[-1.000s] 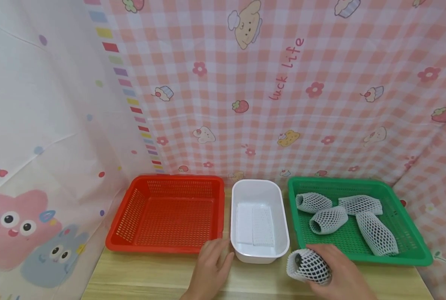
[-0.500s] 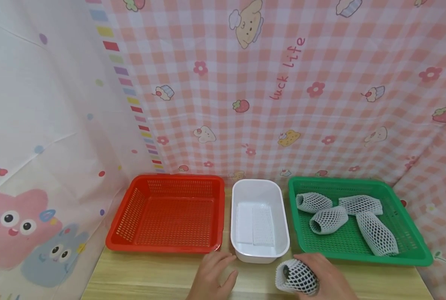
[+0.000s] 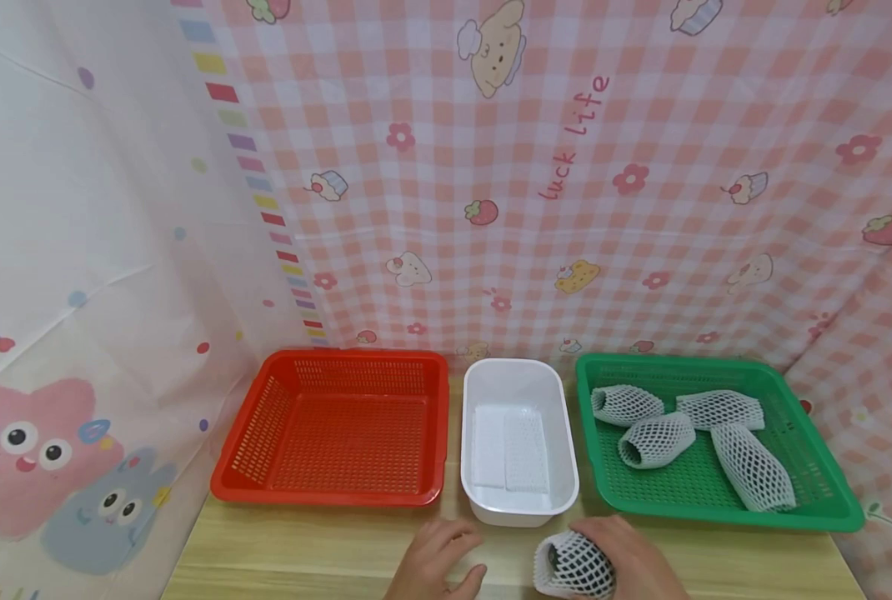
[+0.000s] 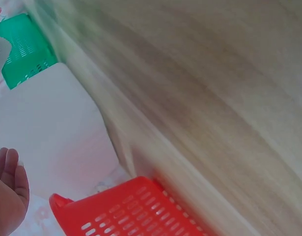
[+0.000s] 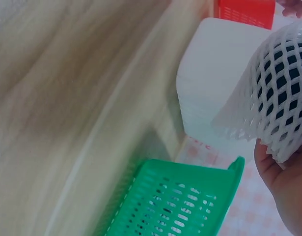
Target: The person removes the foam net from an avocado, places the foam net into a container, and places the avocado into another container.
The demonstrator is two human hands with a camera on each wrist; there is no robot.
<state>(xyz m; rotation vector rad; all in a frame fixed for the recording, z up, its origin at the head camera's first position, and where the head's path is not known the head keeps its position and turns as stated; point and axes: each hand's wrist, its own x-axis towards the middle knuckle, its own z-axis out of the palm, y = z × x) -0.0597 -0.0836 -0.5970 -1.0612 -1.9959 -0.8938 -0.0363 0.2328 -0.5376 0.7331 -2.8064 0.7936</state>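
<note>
My right hand [image 3: 628, 557] grips a white foam net sleeve [image 3: 583, 567] with a dark, rounded thing inside, in front of the white tub in the head view. In the right wrist view the stretched foam net [image 5: 283, 93] shows dark through its mesh, and its loose end flares out. What kind of thing it wraps I cannot tell. Left of it, my left hand [image 3: 434, 562] holds nothing, its fingers loosely bent and apart from the sleeve. The left wrist view shows only part of this hand [image 4: 11, 189].
At the left stands a red basket [image 3: 443, 433] with nothing visible inside. A white tub [image 3: 521, 517] with flat white pieces on its bottom stands in the middle. The green basket [image 3: 731, 518] at the right holds several foam net sleeves [image 3: 659, 440]. A checked cloth hangs behind.
My right hand has moved left and toward me with the net sleeve, away from the green basket. My left hand has drawn back from the red basket and slightly right.
</note>
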